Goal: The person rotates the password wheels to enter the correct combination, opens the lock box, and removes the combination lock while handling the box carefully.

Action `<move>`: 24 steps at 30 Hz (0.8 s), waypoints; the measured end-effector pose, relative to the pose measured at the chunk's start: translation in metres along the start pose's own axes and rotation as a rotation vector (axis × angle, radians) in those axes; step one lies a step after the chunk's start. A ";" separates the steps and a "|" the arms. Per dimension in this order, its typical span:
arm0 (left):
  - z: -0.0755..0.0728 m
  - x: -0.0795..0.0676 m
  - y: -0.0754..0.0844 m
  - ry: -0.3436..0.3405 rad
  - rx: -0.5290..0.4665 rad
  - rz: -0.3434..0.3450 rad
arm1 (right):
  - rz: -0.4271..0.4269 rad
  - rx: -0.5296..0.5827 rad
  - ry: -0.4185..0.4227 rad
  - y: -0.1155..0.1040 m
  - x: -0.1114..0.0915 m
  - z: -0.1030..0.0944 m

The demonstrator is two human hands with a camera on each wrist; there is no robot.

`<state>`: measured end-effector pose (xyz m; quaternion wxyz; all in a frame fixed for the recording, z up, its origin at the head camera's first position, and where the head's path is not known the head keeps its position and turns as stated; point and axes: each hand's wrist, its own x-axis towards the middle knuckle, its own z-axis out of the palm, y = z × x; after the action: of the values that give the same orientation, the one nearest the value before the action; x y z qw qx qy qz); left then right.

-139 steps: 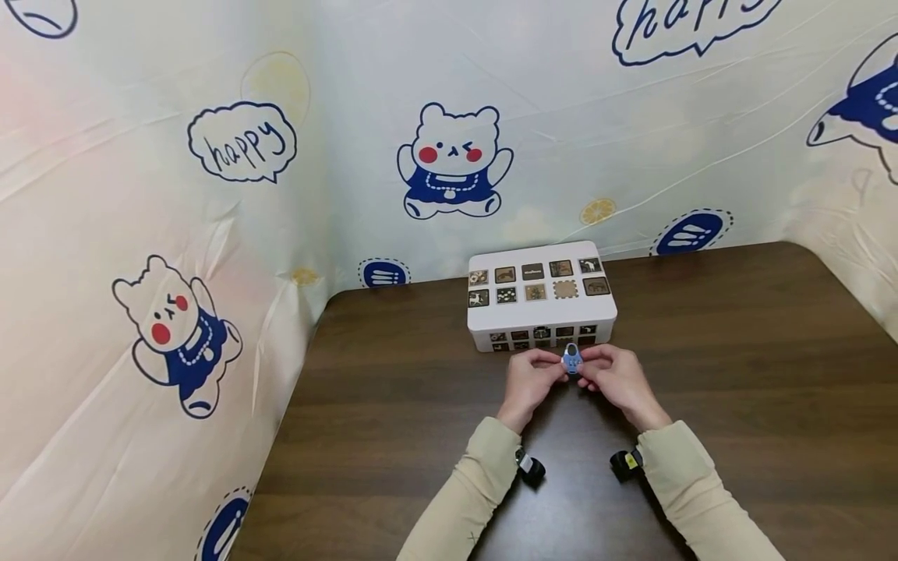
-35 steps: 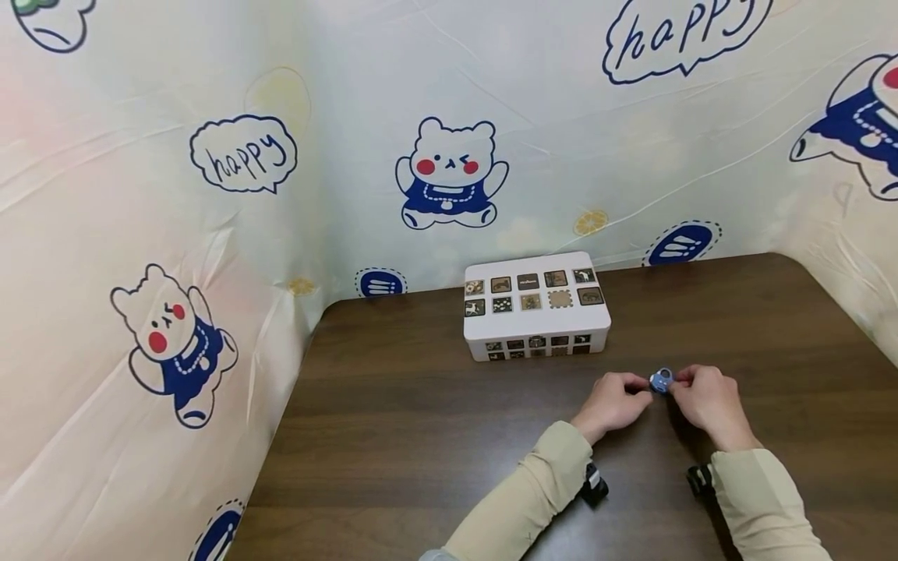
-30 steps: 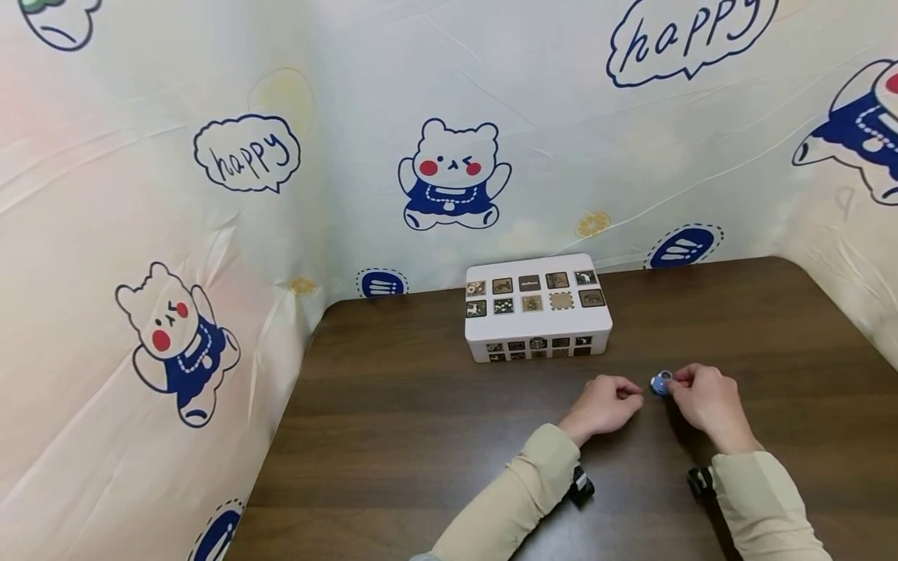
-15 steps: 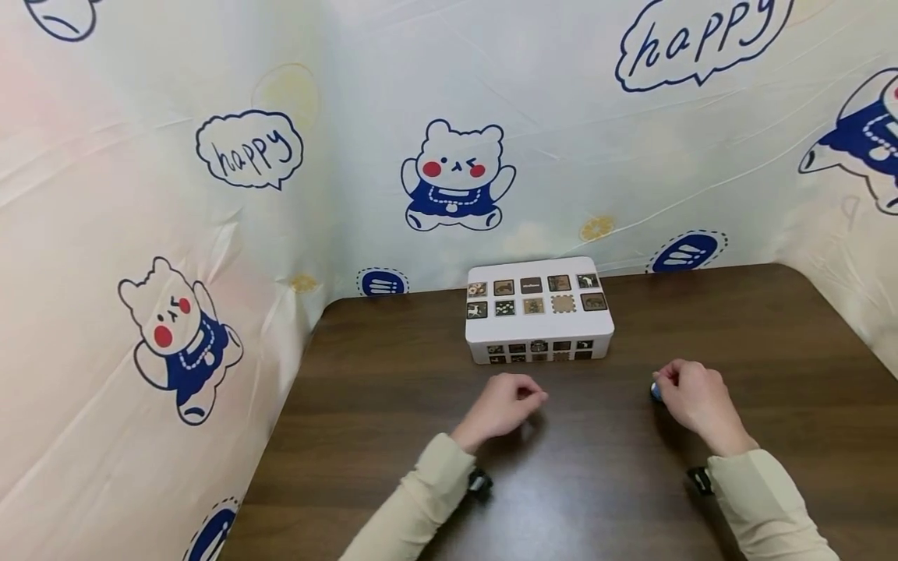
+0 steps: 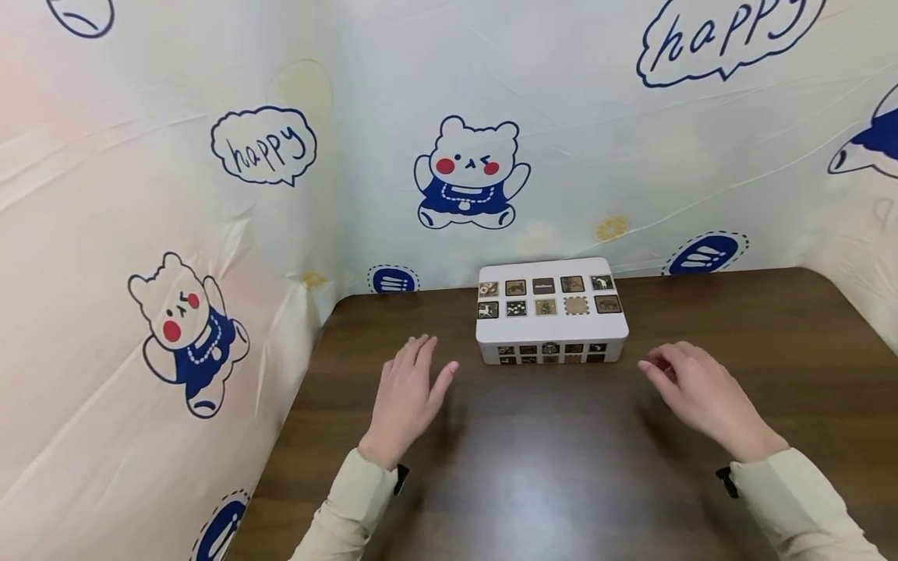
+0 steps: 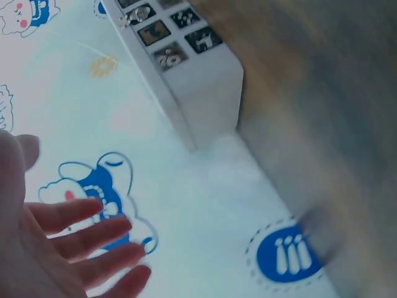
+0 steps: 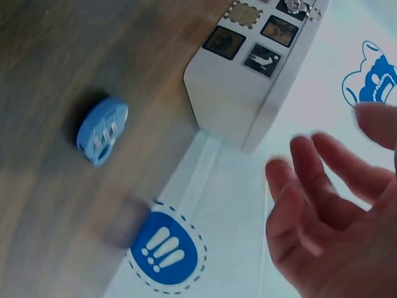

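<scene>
In the head view my left hand hovers over the table left of the white box, its fingers spread and holding nothing. On the box's other side hovers my right hand, fingers loosely bent, with nothing between them. A small blue combination padlock lies on the table in the right wrist view, apart from the hand; in the head view the right hand hides it. The box is closed, printed with square pictures, and has a metal clasp on its front.
The brown wooden table has its back edge just behind the box. Behind it and at the sides hangs a pale curtain printed with bears. Both wrists carry small black cameras.
The right hand has let go of the blue padlock, which both hands held earlier. My left hand has moved off to the left and spread its fingers.
</scene>
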<state>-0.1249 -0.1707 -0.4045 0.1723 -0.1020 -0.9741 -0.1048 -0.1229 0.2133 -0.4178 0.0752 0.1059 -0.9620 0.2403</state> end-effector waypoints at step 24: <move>-0.001 -0.004 0.021 -0.002 0.137 -0.196 | 0.028 -0.089 0.104 -0.007 -0.002 0.011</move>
<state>-0.1158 -0.1515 -0.4014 0.1668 0.0055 -0.9845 -0.0543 -0.1200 0.2026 -0.4245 0.1264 0.0763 -0.9679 0.2033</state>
